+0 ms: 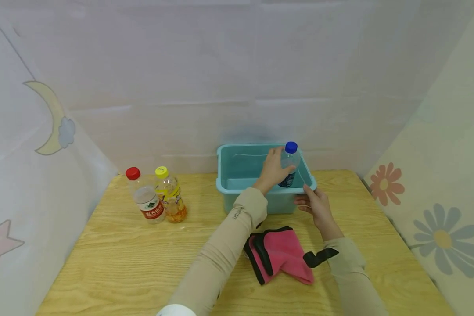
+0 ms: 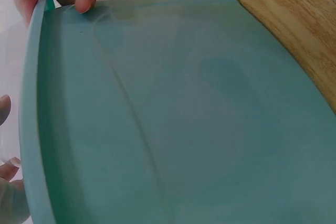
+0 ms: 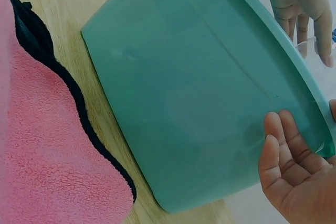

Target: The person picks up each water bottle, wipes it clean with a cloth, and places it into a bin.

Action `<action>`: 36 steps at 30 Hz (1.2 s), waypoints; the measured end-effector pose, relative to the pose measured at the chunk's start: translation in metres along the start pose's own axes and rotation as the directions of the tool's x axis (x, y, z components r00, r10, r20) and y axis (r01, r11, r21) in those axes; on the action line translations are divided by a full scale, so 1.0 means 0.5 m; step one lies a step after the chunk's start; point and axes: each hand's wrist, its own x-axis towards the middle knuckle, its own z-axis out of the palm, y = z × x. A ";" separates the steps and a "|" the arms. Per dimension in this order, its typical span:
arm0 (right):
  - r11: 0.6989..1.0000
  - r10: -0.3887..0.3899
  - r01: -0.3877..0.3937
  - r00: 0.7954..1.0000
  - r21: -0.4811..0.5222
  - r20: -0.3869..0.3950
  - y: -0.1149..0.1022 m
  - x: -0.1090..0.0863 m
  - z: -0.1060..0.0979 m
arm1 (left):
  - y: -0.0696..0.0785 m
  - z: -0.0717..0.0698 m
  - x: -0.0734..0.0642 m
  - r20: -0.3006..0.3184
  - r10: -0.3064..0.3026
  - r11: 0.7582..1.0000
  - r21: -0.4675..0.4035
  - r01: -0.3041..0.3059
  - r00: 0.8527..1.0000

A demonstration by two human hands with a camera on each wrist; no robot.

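The bottle (image 1: 291, 159) with the blue cap (image 1: 291, 147) stands in the tub (image 1: 274, 206), near its right end, and the tub sits by the table's (image 1: 142, 254) back edge. The left hand (image 1: 271, 172) grips the bottle between thumb and fingers; the right hand (image 1: 317, 208) pinches the tub's rim at its front right corner. The bottle looks like thin clear plastic — probably light, slick and easily dented, so best held gently below the cap. The tub seems stiffer — its rim offers the surest hold.
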 end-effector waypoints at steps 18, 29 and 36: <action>1.000 0.012 -0.012 1.000 0.008 -0.011 0.003 0.003 0.006 | -0.010 0.018 0.005 0.059 -0.053 0.997 0.050 0.050 0.997; 1.000 0.008 -0.008 1.000 0.005 -0.003 0.004 0.006 0.008 | -0.010 0.016 0.002 0.091 -0.039 0.997 0.073 0.032 0.995; 0.999 0.025 -0.026 1.000 0.019 0.017 -0.002 0.007 0.007 | -0.013 0.009 0.000 0.102 -0.031 0.998 0.062 0.025 0.994</action>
